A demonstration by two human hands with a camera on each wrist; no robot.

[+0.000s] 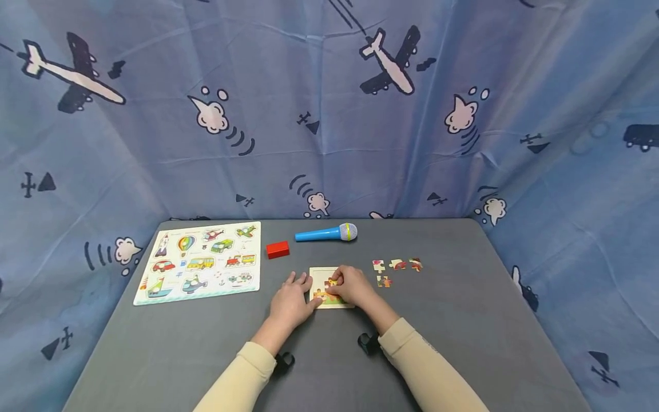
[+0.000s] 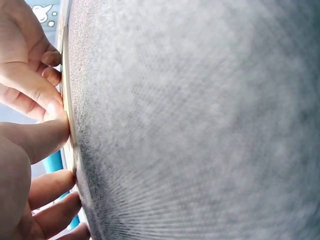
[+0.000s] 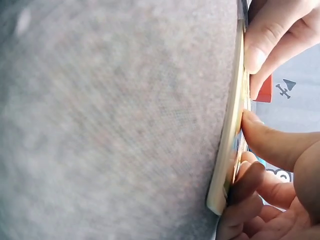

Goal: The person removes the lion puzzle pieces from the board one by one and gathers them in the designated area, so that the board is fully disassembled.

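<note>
A small square puzzle board (image 1: 315,273) with a pale frame lies on the grey table, partly filled with orange and green picture pieces. My left hand (image 1: 289,303) rests at its left side, fingers spread and fairly straight, the thumb pressing on the lower left part. Over the board's right half, my right hand (image 1: 353,286) pinches a jigsaw piece (image 1: 331,282) between thumb and curled fingers, down at the board's surface; the hand hides part of it. In the right wrist view, the board (image 3: 227,145) shows edge-on with the right thumb (image 3: 270,145) touching its top.
Several loose jigsaw pieces (image 1: 378,266) lie right of the board. Behind it are a red block (image 1: 278,250) and a blue toy microphone (image 1: 321,234). A large vehicle picture board (image 1: 177,269) lies at the left. A blue patterned curtain (image 1: 278,68) hangs beyond the table (image 1: 206,343).
</note>
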